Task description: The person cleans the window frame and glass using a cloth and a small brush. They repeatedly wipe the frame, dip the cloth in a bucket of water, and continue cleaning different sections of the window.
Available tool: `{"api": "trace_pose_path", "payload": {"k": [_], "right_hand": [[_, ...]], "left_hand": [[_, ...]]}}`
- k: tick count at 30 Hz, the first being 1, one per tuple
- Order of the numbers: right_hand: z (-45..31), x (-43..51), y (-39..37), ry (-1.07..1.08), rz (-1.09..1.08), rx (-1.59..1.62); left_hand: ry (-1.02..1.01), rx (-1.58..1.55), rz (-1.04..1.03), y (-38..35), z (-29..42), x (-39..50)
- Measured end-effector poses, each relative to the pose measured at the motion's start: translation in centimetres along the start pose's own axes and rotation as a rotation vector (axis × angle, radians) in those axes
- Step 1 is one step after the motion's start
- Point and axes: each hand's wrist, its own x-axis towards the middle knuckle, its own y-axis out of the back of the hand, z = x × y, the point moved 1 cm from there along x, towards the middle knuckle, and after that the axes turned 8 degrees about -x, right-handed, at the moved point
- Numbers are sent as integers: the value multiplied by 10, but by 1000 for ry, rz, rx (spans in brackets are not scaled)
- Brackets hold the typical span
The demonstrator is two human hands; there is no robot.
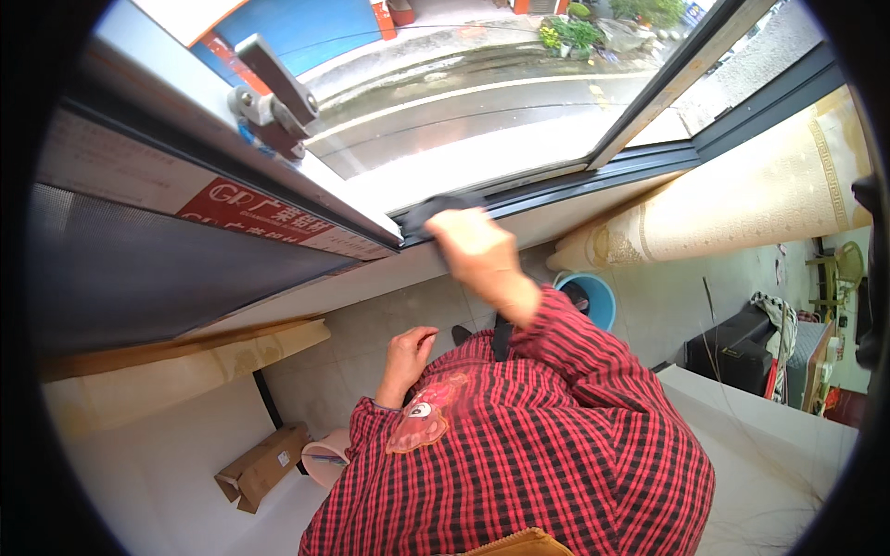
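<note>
My right hand (476, 254) grips a dark cloth (441, 212), blurred, pressed at the corner of the window's bottom track (542, 189). The cloth lies beside the lower end of the white sash frame (348, 198), which carries a metal window handle (274, 104). My left hand (407, 358) is held low before my body with its fingers curled; nothing shows in it, and the palm side is partly hidden. Below the sill and to the right, a blue bucket (603, 299) with something dark inside stands on the tiled floor, partly hidden by my right sleeve.
A patterned cream curtain (730, 194) hangs at the right, another (257, 354) at the lower left. An insect screen (174, 271) covers the left part. A cardboard box (264, 465) and a pink bin (325, 455) are at lower left. A black sofa (733, 347) stands at right.
</note>
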Motion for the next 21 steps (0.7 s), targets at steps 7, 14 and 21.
{"api": "trace_pose_path", "payload": {"k": [7,14,21], "right_hand": [[5,-4,-21,86,-206,-15],[77,-23,31,43,-153,-335],[209,-54,131,-147,-90,-615]], "left_hand": [[-5,-83,-18,-12,8,4],[-16,-132,11,-9,3,2],[-38,-168,-8,-7,5,12]]}}
